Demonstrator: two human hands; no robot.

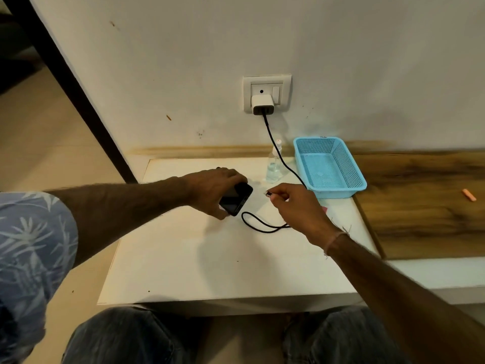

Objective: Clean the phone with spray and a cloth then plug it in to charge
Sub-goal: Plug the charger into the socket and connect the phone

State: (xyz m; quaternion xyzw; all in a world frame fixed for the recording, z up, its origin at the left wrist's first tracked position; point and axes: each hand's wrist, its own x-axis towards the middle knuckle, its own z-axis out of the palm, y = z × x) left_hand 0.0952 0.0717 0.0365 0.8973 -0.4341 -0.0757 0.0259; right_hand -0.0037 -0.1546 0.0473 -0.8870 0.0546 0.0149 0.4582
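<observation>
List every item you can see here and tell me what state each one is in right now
phone: held by the left hand, cable not yet in
cable plug: pinched in the right hand, just short of the phone
charger: plugged into the wall socket
spray bottle: upright, cap on
blue basket: looks empty

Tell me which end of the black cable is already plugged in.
The far end, in the white adapter on the wall socket. The connector end is pinched in the right hand, short of the phone.
</observation>
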